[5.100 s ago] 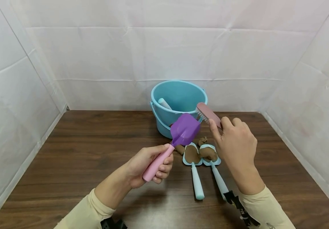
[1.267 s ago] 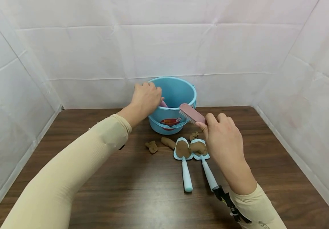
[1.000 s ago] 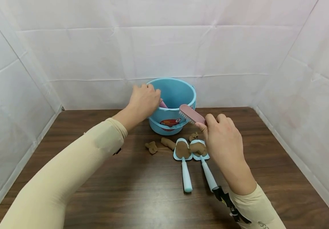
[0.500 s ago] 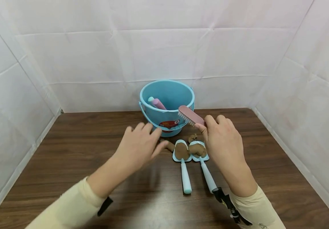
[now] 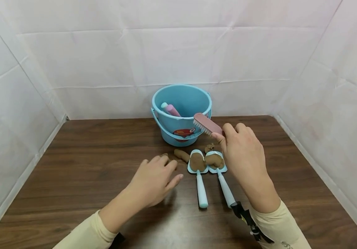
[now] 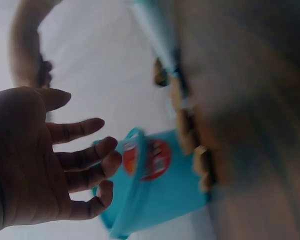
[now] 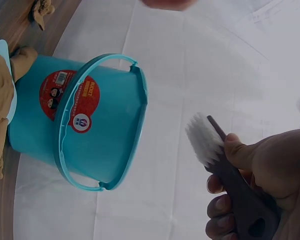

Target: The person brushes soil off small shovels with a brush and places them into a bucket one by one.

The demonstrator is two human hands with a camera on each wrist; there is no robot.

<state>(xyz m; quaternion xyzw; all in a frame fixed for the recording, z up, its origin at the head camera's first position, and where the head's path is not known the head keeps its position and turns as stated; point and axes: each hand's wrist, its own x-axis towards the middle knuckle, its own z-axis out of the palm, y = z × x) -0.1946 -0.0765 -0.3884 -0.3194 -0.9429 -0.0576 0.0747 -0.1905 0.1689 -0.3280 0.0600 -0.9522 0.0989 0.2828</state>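
Note:
My right hand [image 5: 243,155] grips a pink brush [image 5: 208,123] by its handle, its white bristles [image 7: 204,139] plain in the right wrist view. In the head view the brush overlaps the front right of the blue bucket [image 5: 182,126]. My left hand [image 5: 151,180] holds nothing, its fingers spread and loosely bent above the table. Just beyond its fingertips a brown clay lump [image 5: 164,155] is partly hidden. Inside the bucket a pink handle [image 5: 173,110] leans beside a light blue one [image 5: 164,105]; their lower ends are hidden.
Two light blue shovels [image 5: 202,190] lie side by side on the wooden table [image 5: 97,155], brown clay on their blades. A clay roll [image 5: 181,155] and a crumpled clay piece [image 5: 209,148] lie around the blades. White sheeting [image 5: 103,58] stands behind and at both sides.
My left hand has put the pink-handled purple shovel into the bucket, let go and drawn back toward me over the table. My right hand keeps the brush in nearly the same place.

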